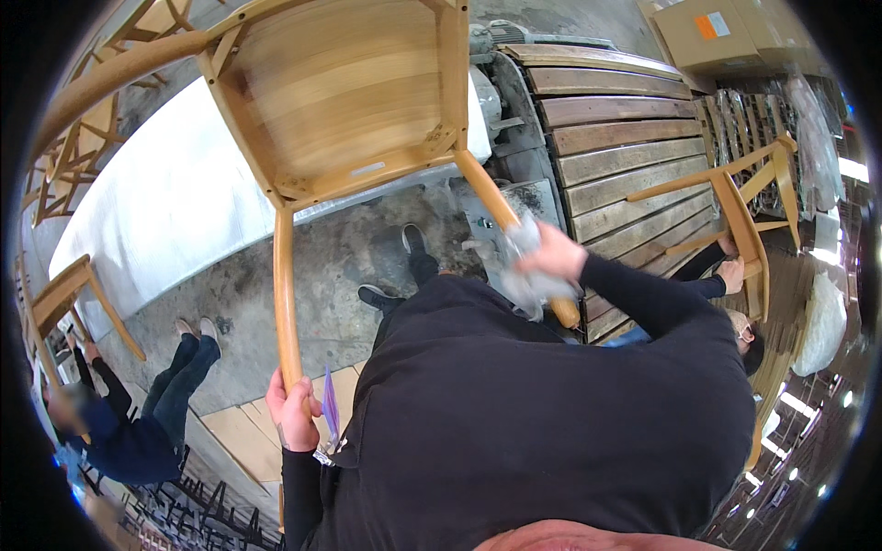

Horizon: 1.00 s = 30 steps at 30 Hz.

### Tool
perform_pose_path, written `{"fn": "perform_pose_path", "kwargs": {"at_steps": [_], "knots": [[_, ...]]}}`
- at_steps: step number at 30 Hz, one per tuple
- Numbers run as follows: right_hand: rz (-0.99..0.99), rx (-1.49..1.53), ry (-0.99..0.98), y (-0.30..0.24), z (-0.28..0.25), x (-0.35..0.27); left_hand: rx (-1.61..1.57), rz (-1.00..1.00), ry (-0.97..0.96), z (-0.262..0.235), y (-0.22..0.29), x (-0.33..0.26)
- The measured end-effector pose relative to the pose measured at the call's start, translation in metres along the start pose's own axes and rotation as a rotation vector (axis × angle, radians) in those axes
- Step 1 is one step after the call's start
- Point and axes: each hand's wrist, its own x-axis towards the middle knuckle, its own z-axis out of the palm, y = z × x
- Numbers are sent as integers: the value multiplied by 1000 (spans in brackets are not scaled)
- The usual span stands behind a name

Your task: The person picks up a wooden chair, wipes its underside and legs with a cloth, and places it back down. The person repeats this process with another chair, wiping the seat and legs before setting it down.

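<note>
I hold a light wooden chair (pixel 344 92) tipped up in front of me, its seat underside facing me and two legs pointing down toward me. My left hand (pixel 292 411) is closed around the lower end of the left leg (pixel 286 294). My right hand (pixel 551 254) presses a crumpled clear plastic wrap (pixel 528 275) against the right leg (pixel 501 207), near its foot. The right hand is blurred by motion. My black-sleeved arms and torso fill the lower middle of the picture.
A long white-covered table (pixel 156 211) stands at the left on the concrete floor. Stacked wooden slats (pixel 616 138) lie at the right. One person (pixel 138 413) at lower left and another (pixel 726 275) at right handle other chairs. Cardboard boxes (pixel 707 32) sit at top right.
</note>
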Motion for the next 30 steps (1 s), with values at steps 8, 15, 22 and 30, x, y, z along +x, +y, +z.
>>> {"fn": "perform_pose_path", "kwargs": {"at_steps": [8,15,22,30], "knots": [[-58,-556,364,-75,8,183,9,64,-109,-11,-6,6],[-557,-328,1027,-184,-69,129,-40,82,-231,-18,-8,13],[-461,-190,1094,-214,-32,202,109,104,-211,-28,-9,20],[-316,-566,430,-87,-28,180,840,427,-105,-39,-19,61]]}}
